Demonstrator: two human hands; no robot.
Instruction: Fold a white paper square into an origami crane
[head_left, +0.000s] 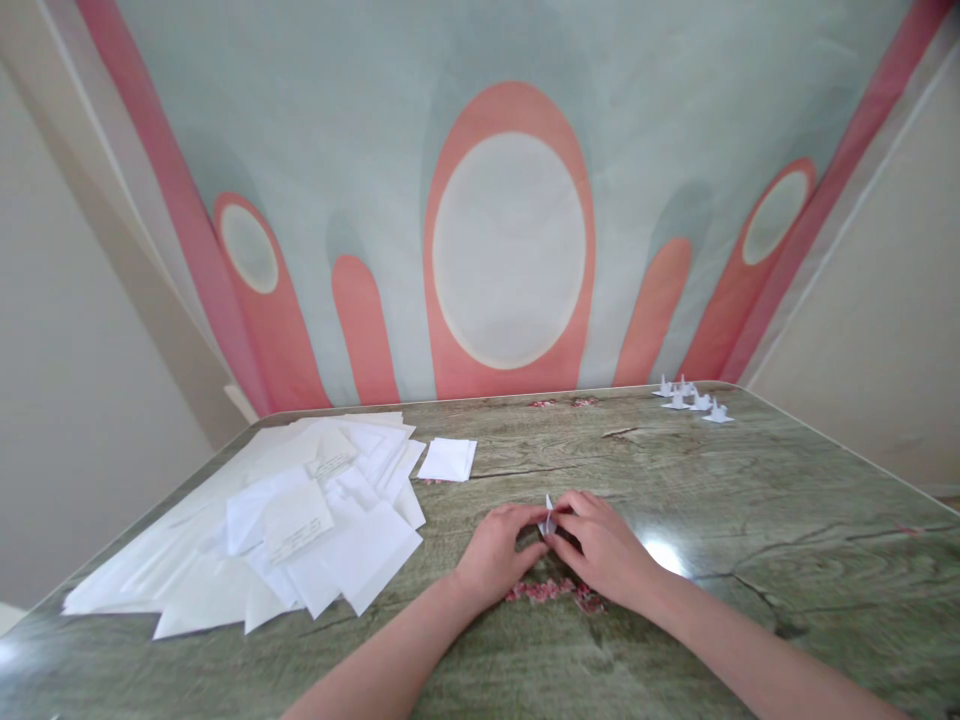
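Note:
Between my two hands is a small piece of folded white paper (548, 516), with a pointed tip rising above the fingers. My left hand (501, 545) pinches its left side with thumb and fingers. From the other side my right hand (594, 540) grips it, fingertips close to those of the left. Much of the paper is hidden behind the fingers, so its full shape cannot be made out. Just below the hands, a pink floral pattern (551, 590) shows on the wood-grain table (480, 670).
A big spread of loose white paper sheets (375, 555) covers the table's left side. Beside it lies a small stack of white squares (447, 459). Several folded white paper figures (678, 398) stand at the far right corner. A pink and grey-green patterned backdrop (510, 350) rises behind the table.

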